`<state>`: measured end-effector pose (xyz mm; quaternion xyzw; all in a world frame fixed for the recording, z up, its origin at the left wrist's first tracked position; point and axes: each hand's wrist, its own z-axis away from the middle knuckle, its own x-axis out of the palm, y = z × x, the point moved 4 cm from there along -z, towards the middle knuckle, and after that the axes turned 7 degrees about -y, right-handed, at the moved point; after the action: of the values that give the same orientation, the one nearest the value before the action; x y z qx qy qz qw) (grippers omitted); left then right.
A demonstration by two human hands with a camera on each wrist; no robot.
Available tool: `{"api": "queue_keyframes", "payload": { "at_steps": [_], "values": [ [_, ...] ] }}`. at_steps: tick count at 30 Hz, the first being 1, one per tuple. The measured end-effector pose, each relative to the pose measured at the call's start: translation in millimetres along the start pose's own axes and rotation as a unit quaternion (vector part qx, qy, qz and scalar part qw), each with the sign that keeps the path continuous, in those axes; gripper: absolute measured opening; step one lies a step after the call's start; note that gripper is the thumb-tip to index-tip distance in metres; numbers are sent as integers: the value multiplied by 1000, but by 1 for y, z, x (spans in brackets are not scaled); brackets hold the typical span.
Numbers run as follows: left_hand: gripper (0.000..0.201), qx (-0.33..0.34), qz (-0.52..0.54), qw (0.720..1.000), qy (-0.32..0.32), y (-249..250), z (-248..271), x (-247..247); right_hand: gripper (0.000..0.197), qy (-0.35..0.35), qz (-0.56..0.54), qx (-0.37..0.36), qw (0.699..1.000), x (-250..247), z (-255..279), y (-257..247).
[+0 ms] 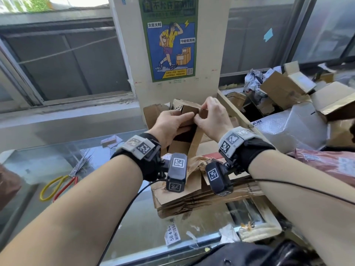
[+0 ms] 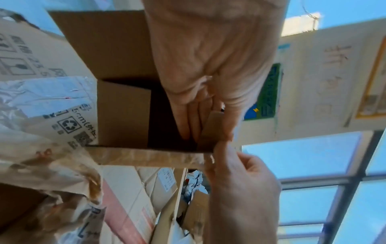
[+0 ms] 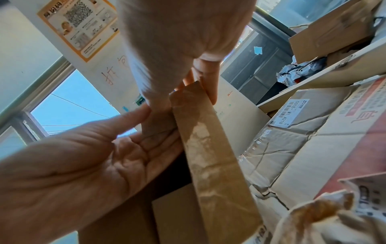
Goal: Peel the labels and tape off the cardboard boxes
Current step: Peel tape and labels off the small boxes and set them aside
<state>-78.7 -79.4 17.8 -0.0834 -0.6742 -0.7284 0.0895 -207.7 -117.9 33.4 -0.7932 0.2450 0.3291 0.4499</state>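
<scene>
Above the glass counter (image 1: 57,166), right hand (image 1: 212,117) pinches tape (image 3: 208,148); left hand (image 1: 169,125) grips box (image 2: 123,113).

The person is wearing a black fabric wrist wrap (image 1: 148,166) on the left forearm and a matching one (image 1: 251,152) on the right. Each is carrying a grey band of black-and-white square code tags (image 1: 139,145) over the wrist. A dark boxy camera unit (image 1: 176,174) bearing similar tags is hanging under each wrist, and a thin black cable (image 1: 123,217) is trailing from it. Both forearms are showing bare, without sleeves.
</scene>
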Motion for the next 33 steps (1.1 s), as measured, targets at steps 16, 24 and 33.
{"api": "queue_keyframes", "payload": {
  "at_steps": [16, 24, 33],
  "values": [
    [13, 62, -310, 948, -21, -42, -7, -6, 10, -187, 0, 225, 956, 26, 6, 27],
    [10, 49, -311, 948, -50, -47, -9, -5, 24, -173, -136, 274, 936, 32, 15, 46],
    [1, -1, -326, 944, -52, -40, -10, -5, 15, -131, -161, 274, 939, 28, 20, 42]
  ]
}}
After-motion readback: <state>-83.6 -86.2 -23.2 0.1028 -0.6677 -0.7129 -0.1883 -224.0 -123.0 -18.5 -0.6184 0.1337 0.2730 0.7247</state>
